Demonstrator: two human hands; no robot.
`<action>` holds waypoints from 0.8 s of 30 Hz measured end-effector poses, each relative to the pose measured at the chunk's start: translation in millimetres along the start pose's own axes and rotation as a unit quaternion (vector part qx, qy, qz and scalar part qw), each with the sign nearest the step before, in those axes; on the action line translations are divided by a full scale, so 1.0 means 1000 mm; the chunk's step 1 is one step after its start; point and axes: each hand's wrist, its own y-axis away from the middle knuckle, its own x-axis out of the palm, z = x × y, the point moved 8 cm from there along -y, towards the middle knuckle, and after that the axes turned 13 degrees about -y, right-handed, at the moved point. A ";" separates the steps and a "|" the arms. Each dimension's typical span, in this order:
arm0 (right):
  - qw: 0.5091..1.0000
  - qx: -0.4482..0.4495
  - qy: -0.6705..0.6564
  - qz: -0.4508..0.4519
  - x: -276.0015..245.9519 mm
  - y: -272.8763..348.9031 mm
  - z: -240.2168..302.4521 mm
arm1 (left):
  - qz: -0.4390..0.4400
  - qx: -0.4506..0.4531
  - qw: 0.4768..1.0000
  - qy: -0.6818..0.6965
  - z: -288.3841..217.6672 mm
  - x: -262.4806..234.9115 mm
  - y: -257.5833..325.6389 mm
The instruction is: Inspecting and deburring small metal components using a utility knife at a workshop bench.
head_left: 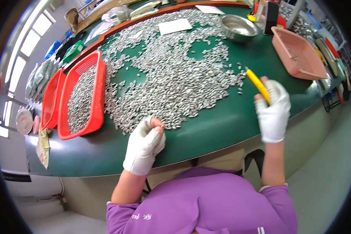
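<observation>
A broad heap of small silvery metal parts (pixel 187 78) covers much of the green table (pixel 222 128). At the heap's near edge is my left hand (pixel 146 142), in a white glove with bare fingertips. Its thumb and forefinger are pinched together on what looks like one of the small metal parts, mostly hidden by the fingertips. My right hand (pixel 275 109), gloved the same way, holds a yellow pen-shaped tool (pixel 258 85) with a thin metal tip. The tool points up and left, apart from the heap's right edge.
Left of the heap, a red plastic basket (pixel 99 97) holds more metal parts, with another red basket (pixel 50 101) beside it. A steel bowl (pixel 238 33) and a pink basket (pixel 300 58) stand at the far right. White paper (pixel 175 26) lies on the heap.
</observation>
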 end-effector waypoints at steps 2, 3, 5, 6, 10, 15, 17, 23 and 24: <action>0.930 0.112 -0.332 0.115 0.024 0.009 0.034 | -0.028 -0.029 0.997 -0.069 0.004 -0.005 0.005; 0.936 -0.083 -0.306 0.155 0.025 0.009 0.072 | -0.032 -0.028 0.994 -0.105 0.005 -0.006 0.008; 0.865 -0.151 -0.432 0.204 0.038 0.016 0.111 | 0.015 -0.039 0.981 -0.187 0.003 0.011 0.007; 0.862 -0.151 -0.438 0.206 0.038 0.016 0.121 | 0.037 -0.053 0.980 -0.186 0.002 0.020 0.008; 0.853 -0.154 -0.464 0.184 0.050 0.010 0.128 | 0.076 -0.063 0.984 -0.151 -0.003 0.029 0.002; 0.854 -0.132 -0.459 0.205 0.060 -0.017 0.120 | 0.123 -0.094 0.986 -0.058 -0.006 0.039 -0.017; 0.888 -0.130 -0.416 0.150 0.058 -0.049 0.106 | 0.138 -0.094 0.986 -0.018 -0.016 0.039 -0.025; 0.993 -0.018 -0.110 -0.039 0.068 -0.153 -0.020 | 0.209 -0.049 0.964 0.157 -0.009 0.013 -0.051; 0.996 0.028 -0.083 -0.024 0.077 -0.162 -0.038 | 0.225 -0.045 0.958 0.172 -0.008 0.010 -0.053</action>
